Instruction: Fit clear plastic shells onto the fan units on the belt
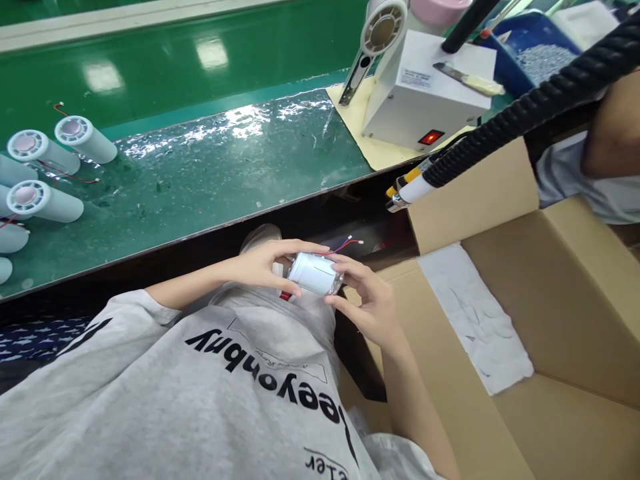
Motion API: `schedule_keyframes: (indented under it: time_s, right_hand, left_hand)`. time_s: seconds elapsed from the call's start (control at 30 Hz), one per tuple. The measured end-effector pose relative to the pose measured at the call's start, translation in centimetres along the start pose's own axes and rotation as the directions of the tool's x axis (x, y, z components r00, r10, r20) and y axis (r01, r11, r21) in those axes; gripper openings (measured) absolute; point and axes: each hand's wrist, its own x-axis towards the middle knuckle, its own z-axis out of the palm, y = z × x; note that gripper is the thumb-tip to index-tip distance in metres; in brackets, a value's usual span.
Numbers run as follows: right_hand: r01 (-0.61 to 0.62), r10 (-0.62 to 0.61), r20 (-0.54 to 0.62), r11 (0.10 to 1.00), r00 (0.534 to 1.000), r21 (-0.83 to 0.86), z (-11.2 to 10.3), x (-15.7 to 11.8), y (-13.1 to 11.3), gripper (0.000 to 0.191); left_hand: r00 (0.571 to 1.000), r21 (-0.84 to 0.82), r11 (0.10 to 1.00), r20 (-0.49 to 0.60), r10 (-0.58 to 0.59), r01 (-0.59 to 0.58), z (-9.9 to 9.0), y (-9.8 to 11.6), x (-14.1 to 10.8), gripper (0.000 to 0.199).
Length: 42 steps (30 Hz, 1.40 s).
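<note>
Over my lap I hold a short light-blue cylindrical housing (313,272) on its side. Thin red and blue wires (345,248) with small white connectors stick out from its far side. My left hand (270,263) is closed around the left end, thumb toward me. At the other end, where a clear part shows, the fingers and thumb of my right hand (367,297) grip it. Similar light-blue cylinders (57,200) with round vented ends and red wires lie at the left of the green bench.
A green bench (215,173) runs ahead of me. On it, a white box (435,87) with a lit red switch (431,137) stands beside a blue bin (530,50). A black corrugated hose (530,100) crosses above an open cardboard box (575,300). Another person's arm (613,127) is at far right.
</note>
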Motion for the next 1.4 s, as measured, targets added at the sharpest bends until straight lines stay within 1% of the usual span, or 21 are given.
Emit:
schedule_keyframes:
  time_s: [0.17,0.33,0.5,0.63,0.77,0.87,1.0,1.17,1.27,1.4]
  right_hand:
    - [-0.165,0.163,0.025,0.975,0.986,0.145,0.1,-0.1,-0.6,0.04]
    - [-0.317,0.315,0.047,0.914,0.948,0.254,0.2,-0.1,-0.6,0.045]
    - [-0.366,0.371,0.041,0.883,0.928,0.293,0.5,0.1,-0.5,0.046]
    - [-0.401,0.412,0.04,0.856,0.91,0.326,0.7,0.3,-0.5,0.046]
    - [-0.454,0.474,0.055,0.795,0.879,0.402,1.1,0.6,-0.3,0.047]
    - [-0.493,0.524,0.069,0.738,0.849,0.461,1.4,0.7,-0.2,0.053]
    - [-0.556,0.563,0.151,0.672,0.813,0.49,1.7,0.9,-0.3,0.061]
    - [-0.63,0.608,0.238,0.583,0.757,0.513,2.2,1.4,-0.8,0.068]
    - [-0.679,0.625,0.314,0.511,0.714,0.527,2.4,1.7,-1.1,0.073]
    - [-0.747,0.64,0.415,0.422,0.647,0.514,2.3,1.8,-1.1,0.072]
  left_hand:
    - [0.996,0.032,0.996,0.039,0.084,-0.086,0.0,-0.2,-0.2,0.075]
    - [0.998,0.076,0.995,0.033,0.057,-0.06,0.0,-0.1,-0.3,0.075]
    - [0.997,0.066,0.995,0.042,0.071,-0.074,0.0,0.1,-0.3,0.075]
    - [0.999,0.063,0.997,0.032,0.044,-0.046,0.0,0.1,-0.3,0.075]
    - [0.998,0.072,0.996,0.033,0.044,-0.047,0.0,0.1,-0.4,0.074]
    - [0.998,0.08,0.995,0.04,0.056,-0.059,0.0,0.0,-0.4,0.075]
    - [0.995,0.072,0.993,0.048,0.088,-0.091,0.0,0.0,-0.5,0.074]
    - [0.995,0.057,0.994,0.04,0.093,-0.096,0.0,-0.1,-0.5,0.074]
    - [0.993,0.072,0.99,0.026,0.117,-0.119,-0.1,-0.3,-0.5,0.074]
    - [0.998,0.072,0.995,0.02,0.068,-0.069,0.1,-0.2,-0.6,0.072]
